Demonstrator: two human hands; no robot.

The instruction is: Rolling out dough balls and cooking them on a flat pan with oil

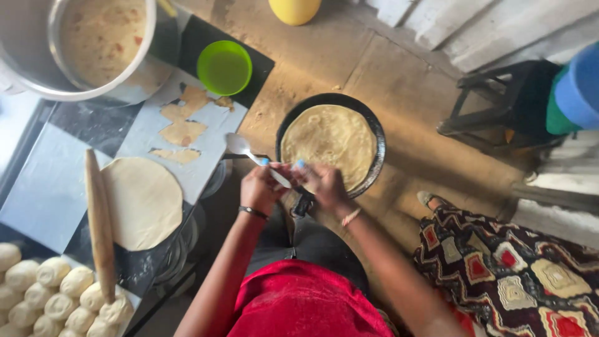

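Head view: left hand [261,187] grips a metal spoon [240,147]. Right hand [324,185], fingers curled, touches the flatbread [327,140] at six o'clock of the round black pan [377,156].

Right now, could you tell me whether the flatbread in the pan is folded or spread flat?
Spread flat: the flatbread lies open as a full round, covering most of the pan.

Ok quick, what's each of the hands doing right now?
Left hand: closed on the handle of a metal spoon.
Right hand: fingers curled at the spoon's handle end; grip cannot be told.
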